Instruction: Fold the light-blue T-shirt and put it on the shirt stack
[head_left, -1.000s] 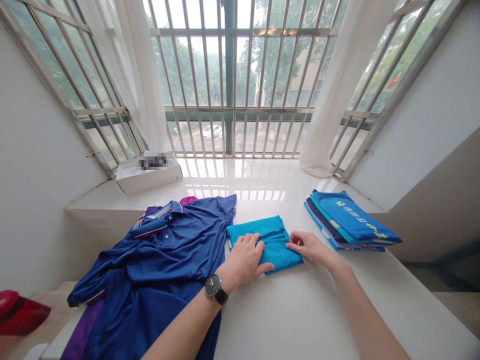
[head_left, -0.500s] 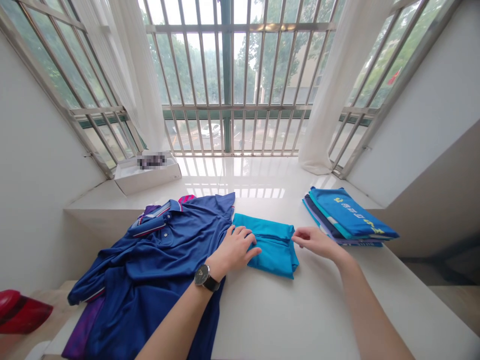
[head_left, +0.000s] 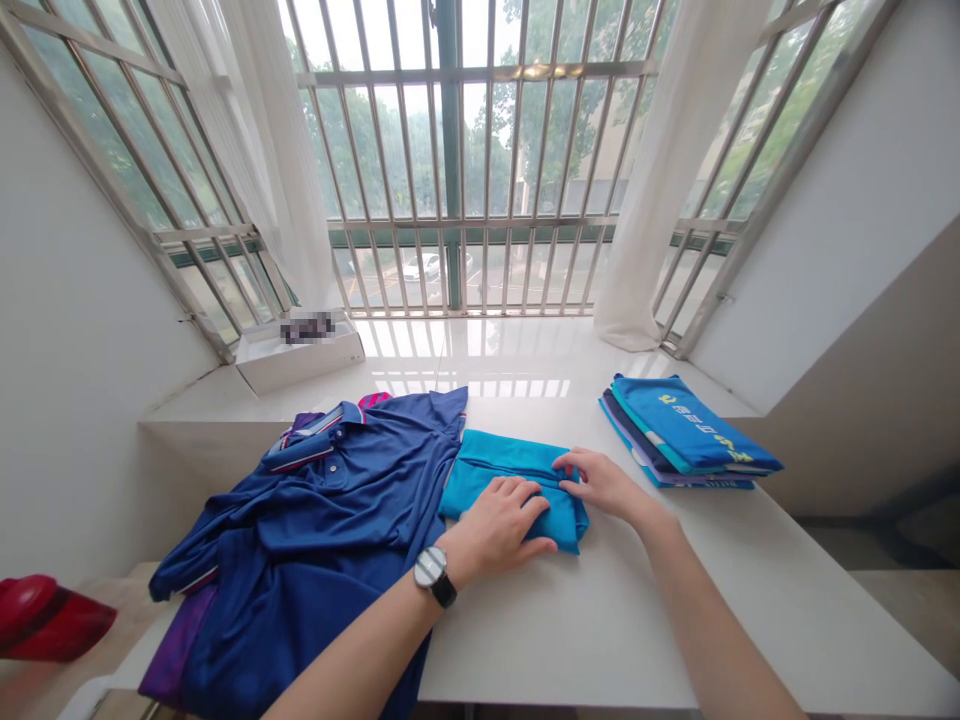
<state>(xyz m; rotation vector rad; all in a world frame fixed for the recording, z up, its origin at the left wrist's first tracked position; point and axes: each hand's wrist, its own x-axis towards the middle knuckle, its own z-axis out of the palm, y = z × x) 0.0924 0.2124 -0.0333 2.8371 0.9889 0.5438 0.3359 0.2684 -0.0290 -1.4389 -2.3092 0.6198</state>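
A turquoise garment (head_left: pixel 480 470), folded into a small rectangle, lies on the white surface in front of me. My left hand (head_left: pixel 504 525) rests palm down on its lower middle, fingers spread and thumb out. A watch with a black strap (head_left: pixel 433 575) is on that wrist. At the garment's right end, my right hand (head_left: pixel 604 485) has its thumb and fingertips closed on the cloth near the edge. Touching the garment's left side, a navy polo shirt (head_left: pixel 337 540) is spread out, collar upward.
A stack of folded clothes (head_left: pixel 686 425) sits to the right, a blue printed one on top. Back left is an open white box (head_left: pixel 300 360). Purple cloth (head_left: pixel 176 650) shows under the polo. A red object (head_left: pixel 56 620) is at lower left. Beyond are white curtains (head_left: pixel 637 250) and window bars.
My left hand has slid right across the turquoise garment. My right hand has moved left from the right edge onto the cloth. The view has shifted slightly.
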